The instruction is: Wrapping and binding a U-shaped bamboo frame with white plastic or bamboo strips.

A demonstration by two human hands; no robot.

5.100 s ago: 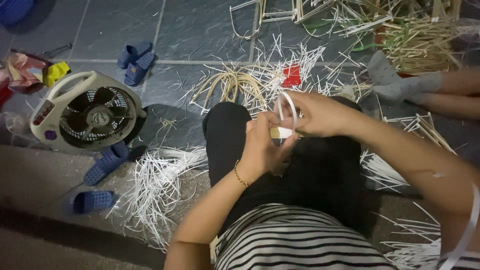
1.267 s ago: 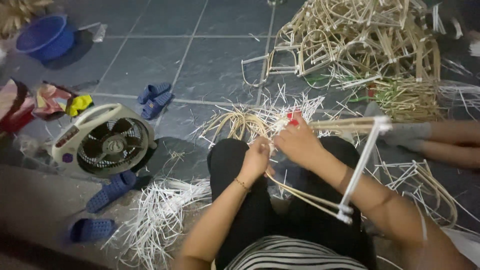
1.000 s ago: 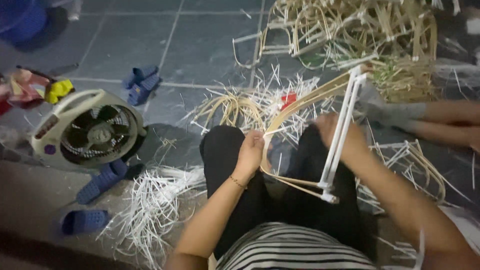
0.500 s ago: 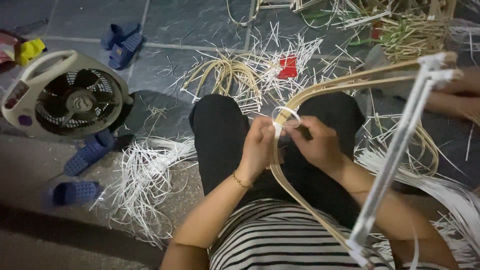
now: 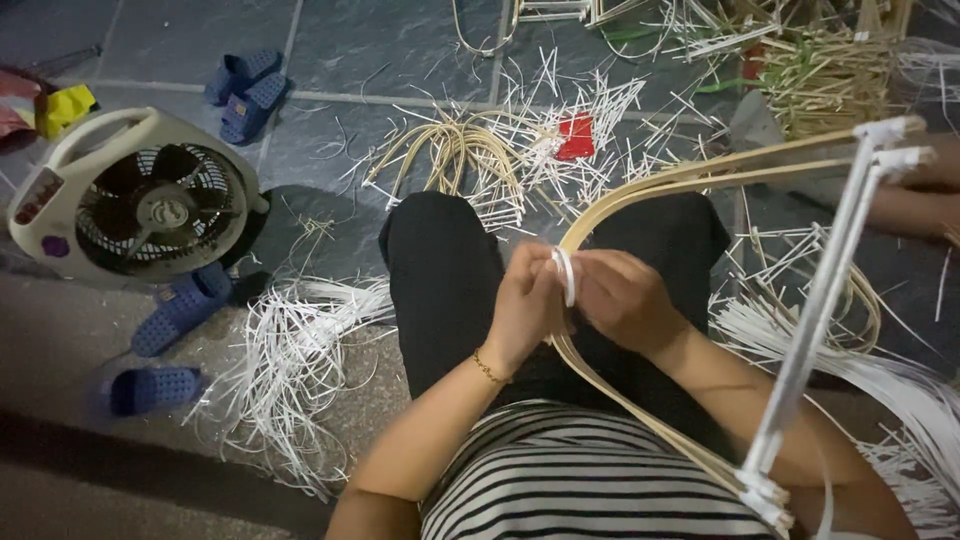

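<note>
Seen from above, seated on a dark tiled floor [image 5: 400, 60], legs in black trousers, striped shirt at the bottom edge. Left hand [image 5: 528, 305] and right hand [image 5: 620, 300] meeting over the lap, both grips closed together on a narrow white strip [image 5: 566, 275] looped round the bend of a bent cane frame [image 5: 700, 175]. Left grip pinching the bend from one side, right grip clamped on it from the other, fingertips touching across the strip. A thin gold bracelet [image 5: 487, 368] just behind the left grip, on the wrist.

From the grip, two pale cane arms running away up and to the right, and two more running back down past the right forearm; a white crossbar [image 5: 815, 310] joining their far ends, well out from the grip on the right.

Beyond the grip, past the knees: a bundle of curved cane loops [image 5: 450, 150], scattered white offcuts, a small red object [image 5: 576, 137]. Left of the grip: a heap of white strips [image 5: 290, 370], then a cream floor fan [image 5: 140, 195] lying face up, with blue slippers [image 5: 180, 310] beside it. Far right of the grip, another person's bare arm [image 5: 920, 205] at the frame edge.
</note>
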